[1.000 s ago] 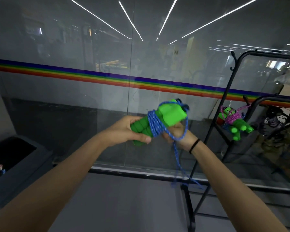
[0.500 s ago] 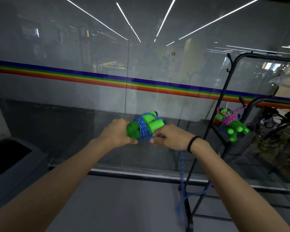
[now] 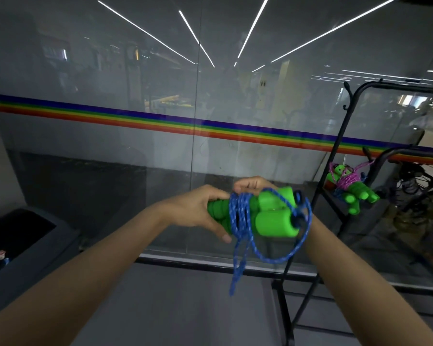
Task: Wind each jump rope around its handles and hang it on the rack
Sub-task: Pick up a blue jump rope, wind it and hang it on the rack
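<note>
Glass wall [image 3: 135, 71], rainbow stripe [image 3: 160, 121], rack [image 3: 333, 151] right; left hand [image 3: 198, 211] grips handles [image 3: 275, 221]; right hand [image 3: 250, 183]: hold unclear.

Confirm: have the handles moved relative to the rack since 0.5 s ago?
Yes. The handles have shifted right, closer to the rack, and sit a little lower against it.

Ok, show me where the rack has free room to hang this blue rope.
Free: the top rail, bare rightward from its corner hook. Crowded: the lower rail at its left end, where the pink-roped bundle hangs.
</note>
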Demonstrator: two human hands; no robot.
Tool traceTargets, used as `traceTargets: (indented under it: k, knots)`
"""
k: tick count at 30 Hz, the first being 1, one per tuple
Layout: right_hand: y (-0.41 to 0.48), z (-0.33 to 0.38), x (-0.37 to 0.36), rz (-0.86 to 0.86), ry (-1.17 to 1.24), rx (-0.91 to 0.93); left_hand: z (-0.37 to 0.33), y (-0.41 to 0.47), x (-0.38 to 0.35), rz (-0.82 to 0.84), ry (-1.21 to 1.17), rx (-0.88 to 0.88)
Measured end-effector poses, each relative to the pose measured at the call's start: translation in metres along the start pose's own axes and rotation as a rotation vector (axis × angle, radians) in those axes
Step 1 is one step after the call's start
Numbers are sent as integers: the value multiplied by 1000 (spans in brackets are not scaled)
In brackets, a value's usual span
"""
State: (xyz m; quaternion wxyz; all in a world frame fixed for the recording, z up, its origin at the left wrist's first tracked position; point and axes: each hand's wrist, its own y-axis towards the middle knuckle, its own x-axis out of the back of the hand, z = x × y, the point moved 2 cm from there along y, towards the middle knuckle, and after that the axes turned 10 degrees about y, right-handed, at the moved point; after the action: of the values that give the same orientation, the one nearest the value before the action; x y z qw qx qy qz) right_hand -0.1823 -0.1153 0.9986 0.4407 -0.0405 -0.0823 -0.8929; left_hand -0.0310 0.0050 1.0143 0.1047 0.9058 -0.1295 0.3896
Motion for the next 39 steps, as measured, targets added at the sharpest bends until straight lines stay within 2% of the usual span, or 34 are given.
traceTargets:
  k: [1,4,8,11,14,17,21,26,28,30,33,36,39]
  knots:
    - [-3,-6,0,-112,87,5,0,0,0,-52,-84,10]
    - [4,-7,-19,7,51,-29,6,0,3,-235,-279,116]
    - [14,-13,-26,19,-36,-152,20,2,4,-374,-388,309]
    - [5,-8,-25,33,-310,-133,38,2,9,-527,-280,467]
    - [2,5,-29,107,-810,-56,53,-2,15,-563,128,569]
    - [-3,23,-40,198,-1076,-64,50,0,12,-483,429,558]
    - [-4,36,-47,356,-1246,-119,31,9,0,-183,778,526]
    - [-7,48,-46,487,-1250,-192,16,14,-5,55,885,448]
    - [-8,54,-45,497,-1278,-135,17,14,-7,159,889,401]
    - [-6,58,-43,493,-1247,-69,20,12,-12,268,830,321]
    - [-4,56,-39,500,-1012,1,20,9,-21,335,584,181]
    - [6,43,-23,410,-859,45,14,1,-22,256,264,112]
    - [11,19,-6,317,-672,38,13,-5,-18,74,-5,60]
